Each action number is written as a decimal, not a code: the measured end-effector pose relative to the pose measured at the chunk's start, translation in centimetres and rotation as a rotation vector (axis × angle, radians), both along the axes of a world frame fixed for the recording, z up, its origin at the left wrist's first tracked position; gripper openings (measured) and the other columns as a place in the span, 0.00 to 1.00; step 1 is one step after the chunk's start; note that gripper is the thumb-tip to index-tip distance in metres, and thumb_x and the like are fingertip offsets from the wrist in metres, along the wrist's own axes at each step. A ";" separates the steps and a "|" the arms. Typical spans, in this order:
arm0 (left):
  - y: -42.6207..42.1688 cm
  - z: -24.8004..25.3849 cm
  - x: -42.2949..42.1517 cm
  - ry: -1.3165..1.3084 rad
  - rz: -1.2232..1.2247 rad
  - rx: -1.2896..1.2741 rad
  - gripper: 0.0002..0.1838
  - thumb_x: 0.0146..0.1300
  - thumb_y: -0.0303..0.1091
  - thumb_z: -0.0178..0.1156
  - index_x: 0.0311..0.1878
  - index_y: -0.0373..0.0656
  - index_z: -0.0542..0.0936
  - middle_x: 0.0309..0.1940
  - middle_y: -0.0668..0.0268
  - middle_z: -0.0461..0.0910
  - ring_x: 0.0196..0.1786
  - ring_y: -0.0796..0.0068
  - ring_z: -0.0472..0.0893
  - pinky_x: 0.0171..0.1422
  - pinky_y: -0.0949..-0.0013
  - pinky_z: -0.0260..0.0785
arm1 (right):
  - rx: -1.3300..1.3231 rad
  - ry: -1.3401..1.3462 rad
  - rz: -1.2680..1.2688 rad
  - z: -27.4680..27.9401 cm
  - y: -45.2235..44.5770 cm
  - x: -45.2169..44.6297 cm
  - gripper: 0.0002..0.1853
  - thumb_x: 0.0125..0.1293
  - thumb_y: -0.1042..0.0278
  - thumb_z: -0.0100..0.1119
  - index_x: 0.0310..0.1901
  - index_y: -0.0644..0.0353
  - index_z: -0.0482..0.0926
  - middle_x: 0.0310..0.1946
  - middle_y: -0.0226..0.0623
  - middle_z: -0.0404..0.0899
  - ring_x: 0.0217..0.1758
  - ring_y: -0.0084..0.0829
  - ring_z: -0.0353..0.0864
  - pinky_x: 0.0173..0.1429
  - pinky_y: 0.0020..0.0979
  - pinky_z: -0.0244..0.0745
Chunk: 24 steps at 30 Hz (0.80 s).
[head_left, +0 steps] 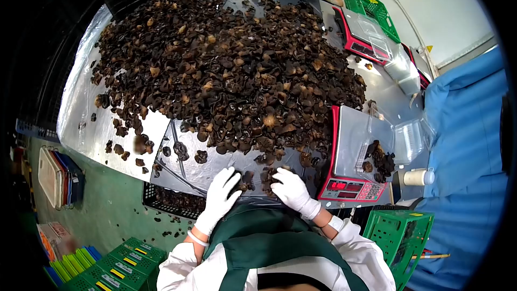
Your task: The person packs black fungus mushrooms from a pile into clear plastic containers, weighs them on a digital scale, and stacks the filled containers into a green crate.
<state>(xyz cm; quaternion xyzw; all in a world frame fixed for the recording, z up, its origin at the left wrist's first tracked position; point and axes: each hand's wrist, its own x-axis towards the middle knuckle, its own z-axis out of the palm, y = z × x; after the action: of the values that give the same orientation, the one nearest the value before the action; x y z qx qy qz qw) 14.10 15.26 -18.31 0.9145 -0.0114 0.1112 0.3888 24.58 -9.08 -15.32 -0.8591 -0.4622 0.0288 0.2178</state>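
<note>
A wide heap of dark brown, wood-ear-like fungus [226, 70] covers much of the metal table [210, 175]. My left hand [222, 193], in a white glove, rests at the table's front edge with its fingers apart, beside a few loose pieces [246, 180]. Across from it my right hand [292, 189], also gloved in white, touches a small clump [268, 179] with its fingertips; whether it grips any piece is hard to tell. To the right, a red scale [344, 151] carries a clear plastic tray with dark pieces [381, 163] in it.
Clear empty trays [410, 139] are stacked right of the scale, near a white bottle [419, 177]. A second red scale [366, 35] stands at the back right by a green crate [371, 8]. Below the table are a black crate [169, 202] and a green crate [401, 237].
</note>
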 end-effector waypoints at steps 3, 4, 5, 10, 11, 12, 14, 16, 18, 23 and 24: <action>0.1 -0.4 1.0 0.075 0.081 -0.010 0.35 0.53 0.40 0.69 0.65 0.42 0.70 0.65 0.52 0.68 0.68 0.48 0.66 0.72 0.54 0.56 | 0.190 0.197 -0.234 0.5 0.1 1.5 0.06 0.58 0.65 0.63 0.35 0.56 0.80 0.49 0.38 0.78 0.59 0.41 0.74 0.56 0.38 0.73; 0.0 -0.3 1.5 0.064 0.070 0.006 0.35 0.53 0.41 0.68 0.65 0.41 0.71 0.64 0.51 0.69 0.67 0.48 0.67 0.71 0.54 0.58 | 0.205 0.175 -0.264 1.2 0.9 2.6 0.11 0.58 0.65 0.63 0.43 0.56 0.80 0.54 0.40 0.76 0.60 0.42 0.73 0.57 0.36 0.73; -0.2 -0.3 2.0 0.051 0.060 0.023 0.34 0.53 0.41 0.68 0.64 0.41 0.71 0.63 0.51 0.70 0.66 0.49 0.68 0.70 0.54 0.59 | 0.216 0.132 -0.286 1.7 1.8 3.4 0.20 0.59 0.65 0.62 0.54 0.53 0.77 0.60 0.41 0.73 0.62 0.43 0.71 0.60 0.37 0.71; -0.2 -1.3 2.7 0.041 -0.040 -0.026 0.33 0.54 0.41 0.68 0.62 0.40 0.72 0.60 0.51 0.73 0.63 0.50 0.71 0.67 0.55 0.62 | 0.041 0.137 -0.117 -1.0 2.0 4.2 0.20 0.62 0.66 0.57 0.58 0.51 0.76 0.57 0.38 0.75 0.62 0.43 0.71 0.63 0.39 0.68; -0.1 -1.2 2.4 0.042 -0.026 -0.042 0.32 0.54 0.40 0.68 0.62 0.40 0.73 0.59 0.51 0.73 0.62 0.51 0.71 0.66 0.56 0.63 | 0.121 0.320 -0.075 -0.8 0.9 3.7 0.18 0.63 0.66 0.57 0.55 0.52 0.78 0.55 0.38 0.77 0.60 0.43 0.73 0.63 0.38 0.69; 0.3 -1.4 2.1 0.040 -0.019 -0.066 0.32 0.53 0.40 0.69 0.62 0.39 0.73 0.60 0.50 0.73 0.62 0.50 0.71 0.67 0.56 0.63 | 0.221 0.292 -0.162 0.5 0.4 3.0 0.13 0.64 0.67 0.56 0.49 0.55 0.81 0.50 0.39 0.79 0.56 0.41 0.76 0.61 0.37 0.70; 0.7 -1.2 1.3 0.035 -0.003 -0.087 0.36 0.51 0.42 0.71 0.62 0.38 0.72 0.60 0.50 0.72 0.63 0.49 0.71 0.67 0.55 0.62 | 0.282 0.357 -0.396 1.5 -1.9 2.3 0.15 0.61 0.68 0.60 0.50 0.57 0.80 0.50 0.41 0.79 0.55 0.42 0.77 0.60 0.35 0.72; 0.6 -0.7 1.1 0.042 -0.010 -0.093 0.37 0.49 0.43 0.72 0.62 0.38 0.71 0.61 0.50 0.72 0.63 0.49 0.71 0.68 0.55 0.62 | 0.337 0.474 -0.558 1.6 -3.4 0.5 0.17 0.60 0.68 0.62 0.52 0.58 0.79 0.51 0.42 0.78 0.55 0.42 0.76 0.60 0.35 0.72; 0.0 0.0 1.5 0.064 -0.033 -0.007 0.43 0.45 0.46 0.74 0.64 0.39 0.70 0.64 0.51 0.68 0.67 0.49 0.66 0.71 0.53 0.57 | 0.276 0.445 -0.689 1.2 -4.1 -0.9 0.27 0.56 0.66 0.67 0.59 0.57 0.75 0.56 0.44 0.74 0.58 0.44 0.74 0.63 0.35 0.70; -2.9 2.2 4.7 0.070 -0.224 0.194 0.38 0.47 0.51 0.71 0.62 0.48 0.73 0.68 0.55 0.64 0.71 0.48 0.59 0.72 0.45 0.52 | -0.038 0.204 -0.540 -0.7 -2.1 -2.0 0.33 0.52 0.72 0.68 0.63 0.52 0.72 0.54 0.42 0.73 0.55 0.43 0.74 0.59 0.37 0.72; -3.0 0.8 4.7 0.061 -0.233 0.206 0.33 0.51 0.50 0.68 0.60 0.49 0.75 0.67 0.56 0.65 0.70 0.49 0.60 0.71 0.44 0.52 | 0.054 0.302 -0.537 -1.0 -1.8 -2.1 0.32 0.52 0.74 0.67 0.62 0.52 0.72 0.54 0.42 0.73 0.54 0.43 0.74 0.59 0.37 0.72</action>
<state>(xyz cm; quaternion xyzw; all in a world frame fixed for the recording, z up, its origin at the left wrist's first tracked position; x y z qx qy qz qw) 18.83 12.31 -17.52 0.9450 -0.1171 0.0356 0.3032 22.51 -10.89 -16.32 -0.9303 -0.1817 0.0853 0.3069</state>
